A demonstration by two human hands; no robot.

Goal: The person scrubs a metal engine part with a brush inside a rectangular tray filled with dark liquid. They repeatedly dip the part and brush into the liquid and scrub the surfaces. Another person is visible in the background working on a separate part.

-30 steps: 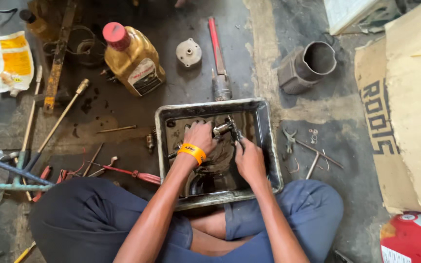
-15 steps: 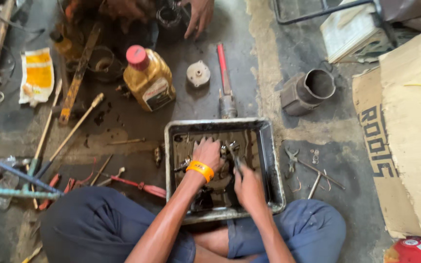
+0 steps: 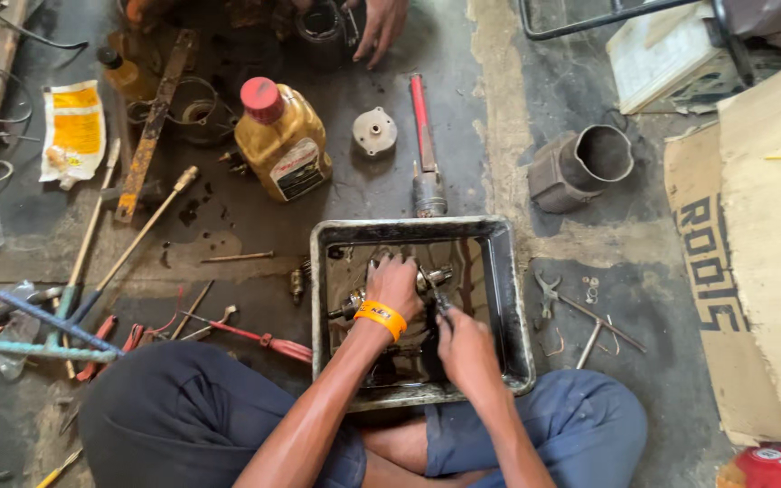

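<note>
A square metal tray [image 3: 512, 298] holding dark oily liquid sits on the floor between my crossed legs. My left hand [image 3: 395, 285], with an orange band on the wrist, grips a greasy metal shaft part [image 3: 347, 305] that lies across the tray. My right hand [image 3: 463, 348] is just to its right inside the tray. It is closed on a thin dark tool [image 3: 438, 298] whose tip touches the shaft. Whether the tool is a brush or a pick is unclear.
A yellow oil bottle [image 3: 282, 149] with a red cap, a round metal cap [image 3: 374, 131] and a red-handled tool [image 3: 422, 136] lie beyond the tray. A metal pipe piece [image 3: 585, 163], pliers [image 3: 546, 294] and cardboard [image 3: 761, 271] are to the right. Another person's hand [image 3: 381, 27] works at the top. Hand tools and a blue cross wrench [image 3: 47, 330] lie left.
The view has tilted up, so the tray sits lower in frame and another person's hand appears at the top. Both my hands stay in the tray on the shaft.
</note>
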